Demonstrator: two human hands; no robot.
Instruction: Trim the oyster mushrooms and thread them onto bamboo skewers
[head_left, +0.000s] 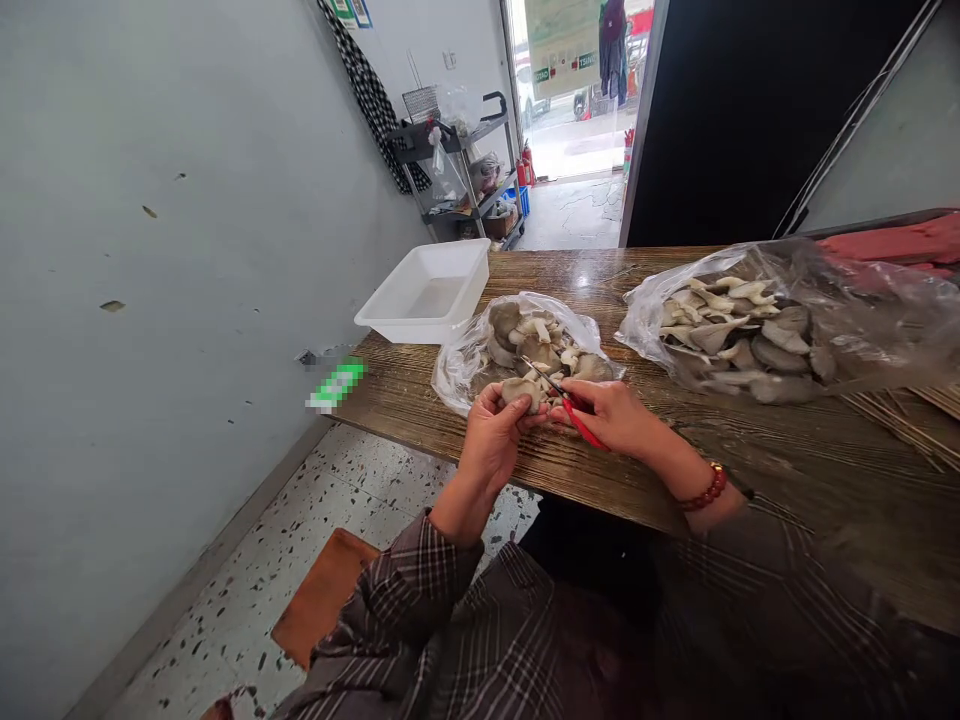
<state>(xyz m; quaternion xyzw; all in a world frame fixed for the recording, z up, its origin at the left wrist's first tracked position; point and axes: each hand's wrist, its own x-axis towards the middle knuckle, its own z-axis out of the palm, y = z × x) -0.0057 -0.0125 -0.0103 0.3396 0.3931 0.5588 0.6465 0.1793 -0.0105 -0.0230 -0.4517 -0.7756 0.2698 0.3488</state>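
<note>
My left hand [495,428] pinches a grey-beige mushroom [520,394] at the near edge of an open plastic bag [459,365] full of mushrooms. Just to the right, my right hand [611,412] is closed around red-handled scissors [582,424]. Their blades point up and left over the bag, close to the held mushroom. Whether the blades touch any mushroom cannot be made out. A second clear bag [641,318], holding several larger grey mushrooms [780,345], lies farther right on the dark wooden table [420,400].
A white plastic tub [421,328] stands at the table's back left corner. Thin sticks [900,425] and a red bundle [892,243] lie at the right. Behind the table are a shelved cart [469,150] and a bright doorway. A brown stool [322,590] is below on the left.
</note>
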